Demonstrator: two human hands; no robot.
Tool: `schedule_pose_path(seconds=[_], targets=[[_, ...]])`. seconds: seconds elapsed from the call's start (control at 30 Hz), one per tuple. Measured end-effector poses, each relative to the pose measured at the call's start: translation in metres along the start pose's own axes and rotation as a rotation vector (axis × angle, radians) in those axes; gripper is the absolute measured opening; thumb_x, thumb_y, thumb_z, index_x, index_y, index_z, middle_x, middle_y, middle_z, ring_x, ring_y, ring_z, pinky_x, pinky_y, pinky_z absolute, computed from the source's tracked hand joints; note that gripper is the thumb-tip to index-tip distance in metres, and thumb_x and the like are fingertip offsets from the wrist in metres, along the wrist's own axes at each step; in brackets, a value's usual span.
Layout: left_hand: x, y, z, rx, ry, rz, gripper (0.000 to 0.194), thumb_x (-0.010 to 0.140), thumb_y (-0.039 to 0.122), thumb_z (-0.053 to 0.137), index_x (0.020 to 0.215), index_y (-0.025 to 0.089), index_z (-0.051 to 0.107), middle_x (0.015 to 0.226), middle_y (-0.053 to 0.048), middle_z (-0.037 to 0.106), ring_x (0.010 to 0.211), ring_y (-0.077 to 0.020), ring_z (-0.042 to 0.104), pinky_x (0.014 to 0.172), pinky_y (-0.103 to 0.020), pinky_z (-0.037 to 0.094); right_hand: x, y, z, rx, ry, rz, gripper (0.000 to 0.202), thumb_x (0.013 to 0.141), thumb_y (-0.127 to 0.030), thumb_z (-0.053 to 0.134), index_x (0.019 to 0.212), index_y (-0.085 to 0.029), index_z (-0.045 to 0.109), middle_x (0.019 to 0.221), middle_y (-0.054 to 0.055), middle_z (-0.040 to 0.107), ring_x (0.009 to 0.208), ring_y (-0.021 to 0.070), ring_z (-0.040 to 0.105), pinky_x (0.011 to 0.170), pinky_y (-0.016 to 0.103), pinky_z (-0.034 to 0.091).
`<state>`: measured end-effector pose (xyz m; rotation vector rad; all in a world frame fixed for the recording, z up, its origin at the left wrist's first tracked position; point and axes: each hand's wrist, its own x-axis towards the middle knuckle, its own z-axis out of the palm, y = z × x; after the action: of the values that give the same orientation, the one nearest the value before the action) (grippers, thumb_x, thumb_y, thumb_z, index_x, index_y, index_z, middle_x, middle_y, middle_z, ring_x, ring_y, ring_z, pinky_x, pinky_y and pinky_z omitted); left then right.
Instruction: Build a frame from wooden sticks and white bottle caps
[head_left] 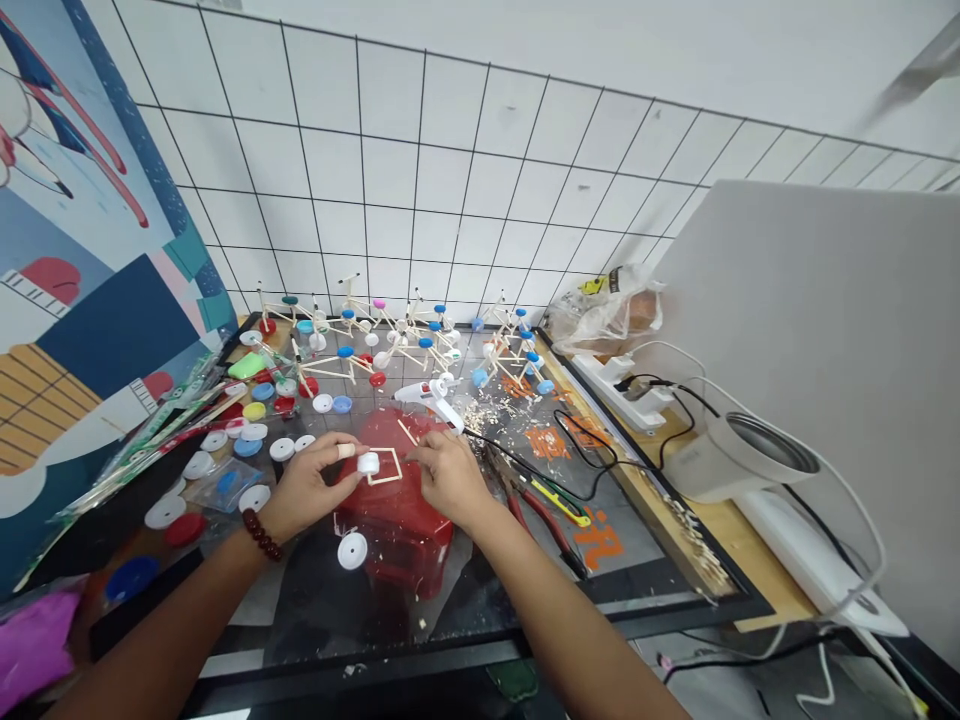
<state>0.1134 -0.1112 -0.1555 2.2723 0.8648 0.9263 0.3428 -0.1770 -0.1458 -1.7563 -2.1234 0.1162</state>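
My left hand (313, 485), with a bandage on one finger, pinches a white bottle cap (367, 463). Attached to the cap is a small square frame of thin wooden sticks (386, 479), held above an upturned red plastic container (420, 535). In my right hand (454, 475) a short wooden stick (407, 432) is pinched, just right of the frame. A white glue gun (431, 397) lies right behind my hands. One loose white wheel-like disc (352, 550) rests in front of the red container.
Several stick models with coloured caps (405, 335) stand at the back. Loose caps (247, 440) spread over the left side. Pliers (540, 510) and a yellow cutter (559, 503) lie at right, near a black cable, power strips (622, 390) and a trough of sticks (694, 540).
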Motion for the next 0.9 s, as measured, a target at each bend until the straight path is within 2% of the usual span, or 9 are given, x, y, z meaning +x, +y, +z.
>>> schedule_pose_path(seconds=[0.23,0.47,0.9], targets=[[-0.001,-0.003,0.002,0.008,-0.004,-0.03,0.024,0.083,0.027,0.064,0.105,0.022,0.071,0.107,-0.006,0.067,0.099,-0.0203,0.065,0.089,-0.032,0.051,0.0,0.002,0.004,0.083,-0.005,0.001,0.035,0.078,-0.005,0.054,0.093,-0.026,0.077,0.092,0.003,0.067,0.09,0.0195,0.056,0.079,0.035,0.034],[0.0,0.001,0.001,0.002,0.008,-0.043,0.025,0.083,0.03,0.066,0.105,0.021,0.072,0.102,-0.006,0.069,0.094,-0.0199,0.066,0.087,-0.032,0.052,-0.001,0.005,0.01,0.127,0.018,-0.012,0.037,0.074,-0.003,0.055,0.092,-0.027,0.077,0.091,0.002,0.067,0.09,0.0186,0.056,0.08,0.034,0.033],[0.0,0.001,0.001,0.002,-0.006,-0.056,0.025,0.083,0.032,0.066,0.105,0.021,0.072,0.103,-0.007,0.07,0.094,-0.0204,0.067,0.086,-0.032,0.052,0.0,0.011,0.018,0.226,0.066,-0.031,0.036,0.071,-0.001,0.056,0.084,-0.026,0.077,0.086,-0.001,0.07,0.087,0.0169,0.062,0.078,0.033,0.032]])
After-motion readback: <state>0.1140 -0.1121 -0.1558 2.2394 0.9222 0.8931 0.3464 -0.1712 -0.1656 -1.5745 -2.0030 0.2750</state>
